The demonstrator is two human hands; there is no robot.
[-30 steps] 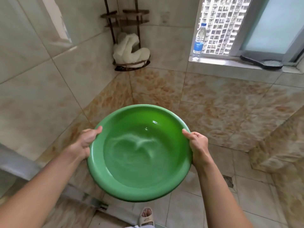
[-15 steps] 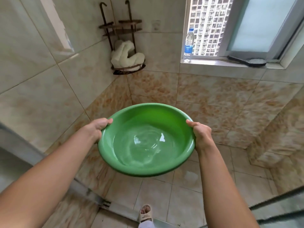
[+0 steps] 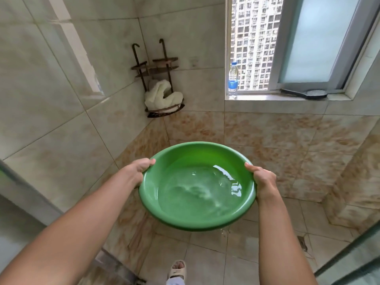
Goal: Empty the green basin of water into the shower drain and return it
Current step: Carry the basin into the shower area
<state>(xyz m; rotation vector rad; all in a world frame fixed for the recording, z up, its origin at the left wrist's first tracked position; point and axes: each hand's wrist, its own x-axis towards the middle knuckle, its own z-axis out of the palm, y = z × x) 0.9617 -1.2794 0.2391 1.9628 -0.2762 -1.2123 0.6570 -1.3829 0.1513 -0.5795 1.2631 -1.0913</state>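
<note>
Tiled shower floor (image 3: pixel 207 262) lies below the green basin (image 3: pixel 185 214), which the left hand (image 3: pixel 139 169) and right hand (image 3: pixel 263 179) grip by opposite rims; its sloshing water (image 3: pixel 197 192) could spill short of the drain (image 3: pixel 302 243), off to the basin's right.

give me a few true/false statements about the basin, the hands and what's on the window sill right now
1. Both hands grip the green basin by its rim, the left hand and the right hand on opposite sides. True.
2. The basin is already empty. False: water still ripples inside it.
3. A plastic water bottle stands on the window sill. True.
4. The basin rests on the floor. False: it is held in the air above the floor tiles.
5. The corner rack holds a red towel. False: the towel in it is cream-white.
</note>
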